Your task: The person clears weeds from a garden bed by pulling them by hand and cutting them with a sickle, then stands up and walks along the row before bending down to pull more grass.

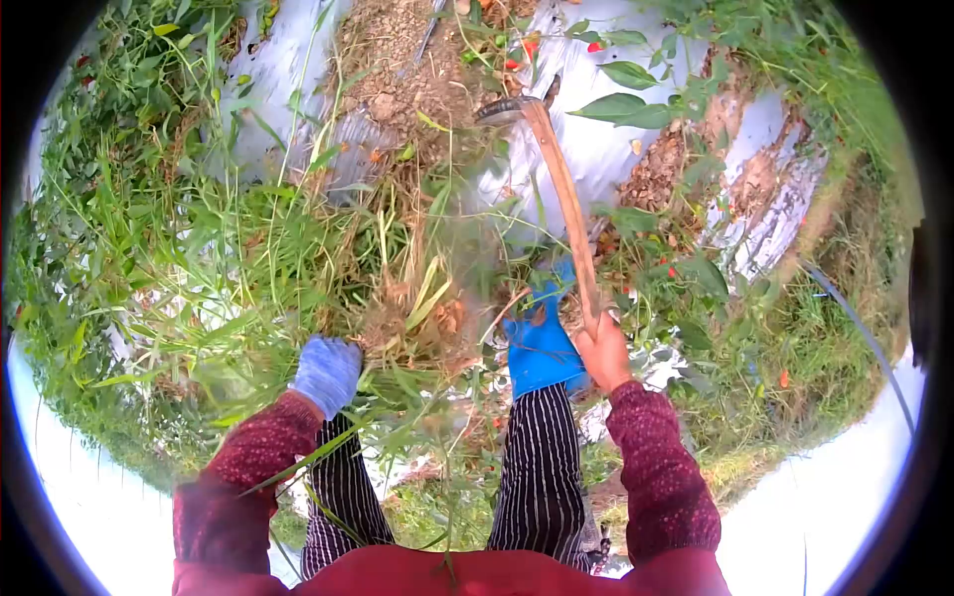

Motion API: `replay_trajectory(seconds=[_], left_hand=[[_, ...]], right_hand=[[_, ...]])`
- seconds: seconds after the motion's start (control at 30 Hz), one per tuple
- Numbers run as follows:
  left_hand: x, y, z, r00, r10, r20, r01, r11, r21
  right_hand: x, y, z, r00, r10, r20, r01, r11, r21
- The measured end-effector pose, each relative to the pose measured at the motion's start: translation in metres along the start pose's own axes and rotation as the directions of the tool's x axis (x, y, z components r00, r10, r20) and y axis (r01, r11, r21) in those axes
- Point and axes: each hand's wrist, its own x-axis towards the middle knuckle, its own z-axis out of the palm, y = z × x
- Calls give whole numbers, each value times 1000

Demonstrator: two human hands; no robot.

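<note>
Left hand (326,372), gloved: grip closed tight on grass clump (412,318), low among the weeds. Right hand (604,353): grip closed round butt of wooden-handled tool (566,199), whose metal head reaches ahead over silver sheeting (596,149).

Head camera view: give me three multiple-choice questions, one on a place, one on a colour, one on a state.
1. Where is the left hand? A on a bucket; B at the grass clump; C in a pocket.
2. What colour is its glove? A red; B black; C light blue.
3. How is the right hand? A shut on the wooden handle; B open, empty; C flat on soil.
Key: B, it grips the clump's base; C, pale blue fabric covers it; A, it wraps the handle's end.
</note>
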Motion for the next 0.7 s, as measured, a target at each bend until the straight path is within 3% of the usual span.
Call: replay_trajectory(seconds=[0.07, 0.1, 0.17, 0.23, 0.3, 0.33, 0.37, 0.43, 0.47, 0.53, 0.6, 0.67, 0.7], left_hand=[[-4, 9, 7, 999, 11, 38, -10, 1000, -16], [-8, 9, 11, 996, 6, 91, -2, 999, -40], [-15, 12, 12, 999, 30, 42, -30, 1000, 5], [-22, 15, 7, 1000, 22, 9, -22, 1000, 6], [-47, 31, 25, 993, -39, 110, 59, 982, -180], [-70, 43, 39, 989, -32, 143, 57, 983, -176], [-85, 48, 47, 984, -26, 178, 56, 984, -167], [-82, 43, 33, 976, -10, 216, 35, 993, -116], [-72, 34, 25, 972, -1, 233, 17, 998, -67], [-30, 11, 28, 975, 222, 7, -216, 944, 248], [26, -1, -14, 988, 151, -12, -151, 988, -37], [78, -10, -66, 943, 256, 213, -220, 958, -182], [101, -6, -87, 906, 228, 358, -200, 973, -113]], right_hand=[[-8, -16, -15, 981, 122, 150, -145, 978, 150], [-7, -25, -13, 982, 116, 151, -139, 978, 154], [2, -42, -8, 992, 64, 109, -96, 941, 325], [12, -59, 2, 999, 49, 20, -53, 924, 380], [10, -65, 1, 984, 160, 72, -174, 838, 517], [6, -71, 0, 988, 152, 36, -146, 817, 557], [1, -68, 2, 986, 159, 40, -154, 811, 564], [-12, -60, 6, 996, 77, -50, -56, 944, 325], [-21, -58, 10, 994, 104, -39, -85, 936, 341], [-36, -54, 14, 990, 139, -10, -125, 914, 386], [-44, -54, 6, 977, 208, 46, -207, 874, 439], [-51, -53, 2, 974, 225, 24, -209, 857, 471], [-56, -53, -1, 972, 236, 2, -204, 839, 504]])
